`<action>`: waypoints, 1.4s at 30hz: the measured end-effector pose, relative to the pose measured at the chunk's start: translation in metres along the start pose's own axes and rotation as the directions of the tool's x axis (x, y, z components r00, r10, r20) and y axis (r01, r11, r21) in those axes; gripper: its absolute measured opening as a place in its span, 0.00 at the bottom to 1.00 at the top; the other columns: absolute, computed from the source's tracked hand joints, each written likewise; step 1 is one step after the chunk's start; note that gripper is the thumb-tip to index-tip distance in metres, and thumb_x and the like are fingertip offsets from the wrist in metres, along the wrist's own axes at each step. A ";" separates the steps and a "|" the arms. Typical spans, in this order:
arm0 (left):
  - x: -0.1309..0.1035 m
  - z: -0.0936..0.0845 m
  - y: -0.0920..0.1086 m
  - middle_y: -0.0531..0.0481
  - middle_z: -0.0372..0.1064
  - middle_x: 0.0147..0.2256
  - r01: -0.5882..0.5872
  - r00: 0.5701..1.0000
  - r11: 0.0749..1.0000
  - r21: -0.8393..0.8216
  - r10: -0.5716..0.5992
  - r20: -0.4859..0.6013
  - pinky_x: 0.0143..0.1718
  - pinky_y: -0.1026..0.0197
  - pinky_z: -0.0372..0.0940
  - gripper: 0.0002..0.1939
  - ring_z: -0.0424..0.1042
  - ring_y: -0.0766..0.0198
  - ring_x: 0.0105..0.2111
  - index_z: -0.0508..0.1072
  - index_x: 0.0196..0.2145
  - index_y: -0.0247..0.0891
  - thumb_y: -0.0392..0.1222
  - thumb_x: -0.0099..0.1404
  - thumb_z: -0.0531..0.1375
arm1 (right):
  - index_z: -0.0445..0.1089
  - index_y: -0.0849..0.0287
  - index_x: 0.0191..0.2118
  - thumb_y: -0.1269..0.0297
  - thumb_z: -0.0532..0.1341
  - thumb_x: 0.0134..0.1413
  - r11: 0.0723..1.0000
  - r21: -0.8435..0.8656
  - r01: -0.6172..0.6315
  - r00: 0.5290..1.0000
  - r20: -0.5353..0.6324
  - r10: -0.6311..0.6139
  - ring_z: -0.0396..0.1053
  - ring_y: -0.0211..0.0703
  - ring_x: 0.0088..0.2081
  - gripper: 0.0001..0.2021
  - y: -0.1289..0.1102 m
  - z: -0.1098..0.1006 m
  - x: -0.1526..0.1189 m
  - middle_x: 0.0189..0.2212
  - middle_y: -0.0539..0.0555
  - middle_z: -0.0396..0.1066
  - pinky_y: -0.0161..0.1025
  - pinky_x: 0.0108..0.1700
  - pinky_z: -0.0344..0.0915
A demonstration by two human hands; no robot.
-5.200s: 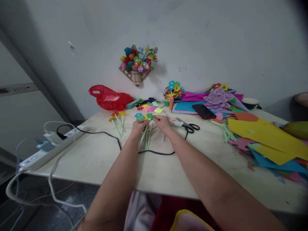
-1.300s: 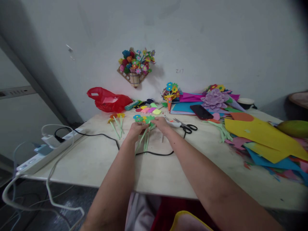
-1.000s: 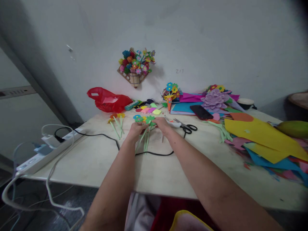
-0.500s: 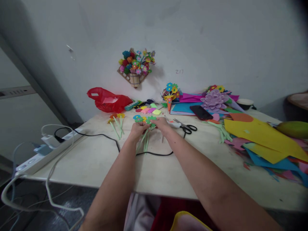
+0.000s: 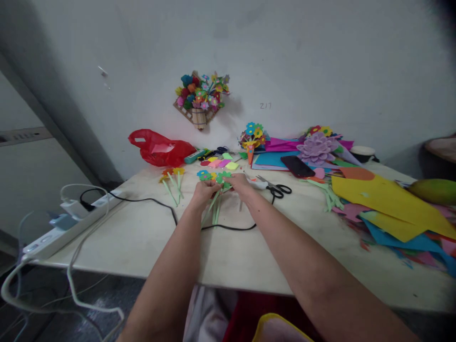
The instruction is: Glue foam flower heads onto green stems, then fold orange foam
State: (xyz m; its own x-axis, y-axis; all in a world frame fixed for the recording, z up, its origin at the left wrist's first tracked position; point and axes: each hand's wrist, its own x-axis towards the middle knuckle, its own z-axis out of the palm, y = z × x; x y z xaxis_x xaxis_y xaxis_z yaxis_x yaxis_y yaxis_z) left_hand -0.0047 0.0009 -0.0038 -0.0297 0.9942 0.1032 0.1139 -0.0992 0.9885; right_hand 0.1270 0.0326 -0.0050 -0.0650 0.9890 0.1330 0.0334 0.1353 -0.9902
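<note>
My left hand [image 5: 205, 190] is closed around the pale green stem [image 5: 212, 205] of a craft flower at the middle of the table. My right hand [image 5: 238, 183] pinches the edge of a green flower [image 5: 223, 177] from the right. A blue flower [image 5: 203, 174] and a small yellow flower [image 5: 213, 176] show just beyond my left fingers. More pale green stems [image 5: 217, 211] lie below the hands. My fingers partly hide where stems and flower heads meet.
Left of my hands lie orange flowers [image 5: 178, 171] on green stems. Black-handled scissors [image 5: 280, 191] sit to the right, beside a black cable [image 5: 231, 228]. Further right are a phone [image 5: 298, 166] and yellow sheets [image 5: 388, 202]. A red bag [image 5: 160, 151] and a power strip [image 5: 71, 228] are leftward.
</note>
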 end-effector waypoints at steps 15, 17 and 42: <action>-0.002 -0.004 0.002 0.52 0.67 0.17 0.040 0.998 0.987 -0.158 -0.033 0.045 0.16 0.68 0.51 0.16 0.62 0.72 0.14 0.68 0.21 0.34 0.47 0.41 0.66 | 0.60 0.60 0.18 0.62 0.56 0.36 0.991 0.025 0.134 0.991 0.021 -0.135 0.53 0.33 0.22 0.08 0.000 -0.005 0.002 0.16 0.45 0.55 0.32 0.25 0.50; -0.002 -0.004 0.002 0.52 0.66 0.17 0.039 0.999 0.983 -0.179 -0.033 0.037 0.16 0.68 0.52 0.15 0.61 0.72 0.14 0.68 0.21 0.34 0.47 0.41 0.67 | 0.58 0.60 0.16 0.62 0.56 0.36 0.986 -0.044 0.160 0.987 0.030 -0.158 0.50 0.32 0.21 0.09 0.002 -0.004 0.003 0.14 0.43 0.50 0.32 0.24 0.48; -0.002 -0.009 0.003 0.52 0.69 0.21 0.002 0.995 0.921 -0.389 0.036 0.092 0.17 0.70 0.56 0.14 0.64 0.72 0.17 0.68 0.30 0.34 0.39 0.45 0.65 | 0.67 0.62 0.47 0.78 0.53 0.37 0.662 -0.550 0.509 0.749 -0.096 -0.656 0.60 0.44 0.51 0.26 -0.002 -0.002 -0.002 0.49 0.56 0.66 0.40 0.54 0.54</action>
State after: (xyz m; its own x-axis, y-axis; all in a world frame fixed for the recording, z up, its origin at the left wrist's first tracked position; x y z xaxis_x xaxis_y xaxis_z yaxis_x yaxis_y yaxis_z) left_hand -0.0128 -0.0016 0.0004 0.0654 0.9896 0.1281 -0.2812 -0.1049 0.9539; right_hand 0.1286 0.0305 -0.0030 0.0249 0.6577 0.7529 0.5377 0.6261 -0.5647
